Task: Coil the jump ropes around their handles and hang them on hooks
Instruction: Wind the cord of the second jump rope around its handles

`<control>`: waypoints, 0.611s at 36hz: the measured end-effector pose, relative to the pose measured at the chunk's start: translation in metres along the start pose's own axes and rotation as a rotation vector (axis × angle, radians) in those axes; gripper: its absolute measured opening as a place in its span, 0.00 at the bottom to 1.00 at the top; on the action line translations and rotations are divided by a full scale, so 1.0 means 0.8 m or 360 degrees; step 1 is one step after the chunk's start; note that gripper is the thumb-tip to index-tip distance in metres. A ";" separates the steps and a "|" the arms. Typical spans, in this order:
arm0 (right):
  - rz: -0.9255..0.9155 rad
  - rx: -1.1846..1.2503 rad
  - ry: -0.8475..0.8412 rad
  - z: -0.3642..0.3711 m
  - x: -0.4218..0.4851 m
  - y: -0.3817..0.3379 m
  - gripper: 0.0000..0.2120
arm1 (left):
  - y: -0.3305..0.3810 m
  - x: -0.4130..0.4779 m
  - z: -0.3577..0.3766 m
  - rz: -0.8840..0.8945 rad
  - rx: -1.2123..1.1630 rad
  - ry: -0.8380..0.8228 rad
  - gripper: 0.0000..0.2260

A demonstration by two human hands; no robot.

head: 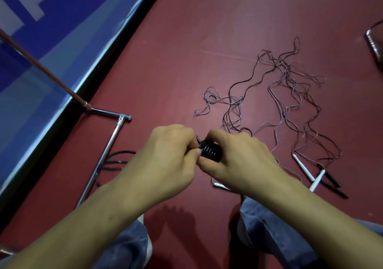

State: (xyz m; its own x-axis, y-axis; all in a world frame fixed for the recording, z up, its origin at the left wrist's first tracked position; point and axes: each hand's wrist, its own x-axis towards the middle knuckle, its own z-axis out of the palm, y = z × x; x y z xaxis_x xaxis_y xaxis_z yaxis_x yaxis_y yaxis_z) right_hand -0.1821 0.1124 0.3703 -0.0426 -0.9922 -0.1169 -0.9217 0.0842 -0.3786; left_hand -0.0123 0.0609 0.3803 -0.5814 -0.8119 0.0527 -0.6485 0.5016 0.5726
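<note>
A black coil of rope wound round its handles (210, 151) sits between both hands at the middle of the view. My right hand (238, 156) grips the coil from the right side. My left hand (170, 154) pinches the rope end at the coil's left edge. Several loose thin jump ropes (286, 94) lie tangled on the red floor to the right. Their white handles (306, 171) and black handles (331, 180) lie at the lower right. Another white handle (219, 185) peeks out under my right wrist.
A chrome rack base (107, 144) stands on the floor at the left, with black rope (118, 159) lying beside it. A blue wall panel (51, 40) runs along the left. My knees in jeans (269, 233) are at the bottom. A dark object (375, 43) sits at the right edge.
</note>
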 end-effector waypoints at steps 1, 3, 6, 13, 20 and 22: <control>0.0030 0.0028 0.0038 -0.001 0.000 0.001 0.22 | 0.003 -0.001 -0.001 -0.0107 -0.0112 0.0020 0.08; 0.0060 0.0065 0.0144 -0.003 0.000 0.002 0.23 | 0.009 0.001 -0.007 -0.0392 -0.0395 -0.0012 0.11; 0.0082 0.0090 0.0290 -0.007 0.000 0.001 0.21 | 0.008 0.005 -0.011 -0.0714 -0.0923 -0.0152 0.15; 0.0075 0.0209 0.0425 -0.013 -0.002 0.000 0.20 | -0.006 0.013 -0.019 -0.0940 -0.1475 -0.0567 0.09; 0.0255 0.0651 0.0547 -0.041 0.011 0.013 0.19 | -0.020 0.007 -0.014 -0.0966 -0.1233 -0.0647 0.06; 0.0288 0.0720 0.0635 -0.059 0.017 0.022 0.15 | -0.017 0.002 -0.012 -0.0910 -0.1470 -0.0623 0.08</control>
State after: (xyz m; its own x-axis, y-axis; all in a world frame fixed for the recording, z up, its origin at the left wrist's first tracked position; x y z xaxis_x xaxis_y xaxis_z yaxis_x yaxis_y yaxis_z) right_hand -0.2169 0.0958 0.4056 -0.4036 -0.9091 0.1032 -0.6357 0.1976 -0.7462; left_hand 0.0000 0.0497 0.3804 -0.5362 -0.6206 -0.5722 -0.3533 -0.4507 0.8198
